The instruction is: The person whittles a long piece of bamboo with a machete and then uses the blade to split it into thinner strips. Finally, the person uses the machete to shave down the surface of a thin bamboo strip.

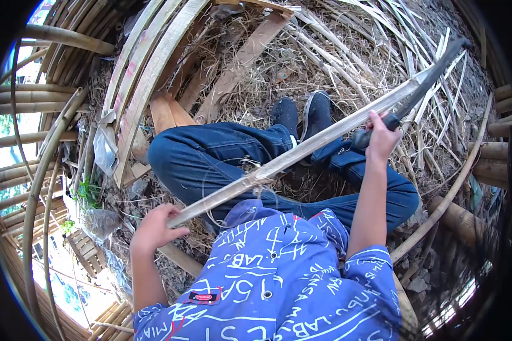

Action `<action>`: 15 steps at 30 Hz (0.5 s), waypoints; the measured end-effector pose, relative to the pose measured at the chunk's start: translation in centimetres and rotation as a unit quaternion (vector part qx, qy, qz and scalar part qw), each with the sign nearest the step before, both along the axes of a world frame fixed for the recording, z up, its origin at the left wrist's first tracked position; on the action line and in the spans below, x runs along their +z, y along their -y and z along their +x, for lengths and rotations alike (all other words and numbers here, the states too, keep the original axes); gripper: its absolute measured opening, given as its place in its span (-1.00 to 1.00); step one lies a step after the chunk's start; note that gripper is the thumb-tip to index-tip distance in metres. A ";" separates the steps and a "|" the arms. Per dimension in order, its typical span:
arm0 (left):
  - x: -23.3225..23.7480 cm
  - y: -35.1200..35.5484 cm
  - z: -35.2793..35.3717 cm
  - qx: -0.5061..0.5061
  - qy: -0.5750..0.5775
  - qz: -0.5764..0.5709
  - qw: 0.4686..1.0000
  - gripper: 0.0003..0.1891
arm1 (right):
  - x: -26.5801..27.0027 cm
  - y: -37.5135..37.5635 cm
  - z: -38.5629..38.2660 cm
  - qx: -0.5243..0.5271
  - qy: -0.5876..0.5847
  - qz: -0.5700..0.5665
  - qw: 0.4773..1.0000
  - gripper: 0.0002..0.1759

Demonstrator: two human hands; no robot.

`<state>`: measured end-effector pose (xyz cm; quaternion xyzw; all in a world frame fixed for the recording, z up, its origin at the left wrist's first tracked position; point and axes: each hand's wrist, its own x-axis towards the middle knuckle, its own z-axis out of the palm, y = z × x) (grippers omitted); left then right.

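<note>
Left hand (153,228): fingers closed round the near end of a long bamboo strip (301,149), which slants across the lap over blue jeans (210,150). Shirt (279,278): blue, white lettering, "LAB" legible; red patch (203,296) unreadable. Right hand (381,136): fist clenched on the handle of a dark knife (432,71), blade lying against the strip's far end.

The blue shirt (279,273), below the left hand (153,227) and right hand (381,136), bore white scrawled lettering, upside down; "LAB" and "15A" were legible. A red-and-black patch (203,296) beneath the left hand was too small to read.
</note>
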<state>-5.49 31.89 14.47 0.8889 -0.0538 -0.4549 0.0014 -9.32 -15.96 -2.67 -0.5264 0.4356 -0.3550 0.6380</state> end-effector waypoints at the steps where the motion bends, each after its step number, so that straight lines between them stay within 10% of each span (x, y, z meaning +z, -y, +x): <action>1: -1.0 -0.3 -0.2 0.011 -0.022 -0.045 0.999 -0.41 | 0.3 0.7 0.0 0.009 0.013 -0.003 1.000 -0.79; 4: -2.4 1.3 -1.9 -0.153 0.183 -0.107 0.965 -0.50 | 0.9 2.6 0.3 -0.011 0.001 -0.025 1.000 -0.80; 8: -5.5 -0.6 -3.8 -0.204 0.123 -0.139 0.961 -0.62 | 1.8 4.4 0.6 -0.032 0.002 -0.062 0.998 -0.80; 15: -1.5 4.3 -0.6 0.027 -0.006 -0.243 0.970 -0.67 | 3.6 7.0 0.4 -0.021 -0.049 -0.092 0.994 -0.87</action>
